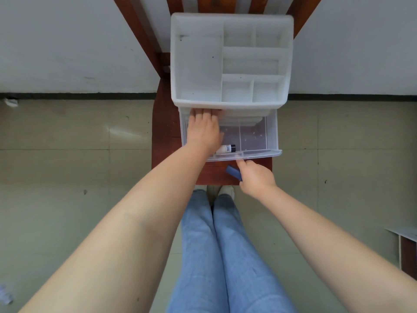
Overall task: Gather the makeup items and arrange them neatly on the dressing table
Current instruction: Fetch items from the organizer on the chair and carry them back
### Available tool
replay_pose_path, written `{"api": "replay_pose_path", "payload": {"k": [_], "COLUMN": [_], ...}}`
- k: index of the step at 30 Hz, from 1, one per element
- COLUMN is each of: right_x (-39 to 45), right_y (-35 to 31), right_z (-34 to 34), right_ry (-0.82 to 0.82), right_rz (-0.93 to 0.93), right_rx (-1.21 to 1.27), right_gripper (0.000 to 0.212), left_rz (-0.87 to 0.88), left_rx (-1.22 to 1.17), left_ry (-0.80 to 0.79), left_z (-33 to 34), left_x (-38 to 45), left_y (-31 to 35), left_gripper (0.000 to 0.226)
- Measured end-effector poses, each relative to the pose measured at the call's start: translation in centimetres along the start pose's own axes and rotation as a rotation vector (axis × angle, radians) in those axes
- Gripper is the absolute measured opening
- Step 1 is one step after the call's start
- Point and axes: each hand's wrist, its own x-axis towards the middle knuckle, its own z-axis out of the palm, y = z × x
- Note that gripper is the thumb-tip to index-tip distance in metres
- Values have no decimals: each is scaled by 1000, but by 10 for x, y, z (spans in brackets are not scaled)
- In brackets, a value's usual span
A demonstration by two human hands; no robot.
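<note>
A white plastic organiser (230,59) with several bare top compartments stands on a red-brown wooden chair (164,132). Its clear drawer (270,134) is pulled out toward me. My left hand (204,129) reaches into the drawer's left part, fingers straight, their tips under the organiser's front edge. A small white bottle with a black cap (226,149) lies in the drawer just right of that wrist. My right hand (255,175) is at the drawer's front lip, its thumb touching the lip. It holds a blue object (233,171) in its curled fingers.
The chair backs onto a white wall with a dark skirting line. Pale tiled floor lies on both sides. My legs in blue jeans and pale shoes (226,190) stand right at the chair's front edge. A white-edged piece of furniture (406,247) shows at the right border.
</note>
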Motion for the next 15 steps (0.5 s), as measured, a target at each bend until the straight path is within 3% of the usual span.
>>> {"api": "replay_pose_path", "payload": {"k": [6, 11, 15], "right_x": [-1, -1, 2], "right_y": [2, 8, 9], "right_z": [1, -4, -10], "right_ry": [33, 68, 88], "right_rz": [-47, -115, -150], "right_rx": [-40, -157, -226], "right_gripper": [65, 65, 55], "left_rz": [109, 60, 64], "left_rx": [-129, -256, -302], "left_ry": [-118, -219, -314], "left_z": [11, 9, -1], "left_x": [-12, -9, 3], "left_y": [-9, -15, -5], "left_gripper": [48, 59, 40]}}
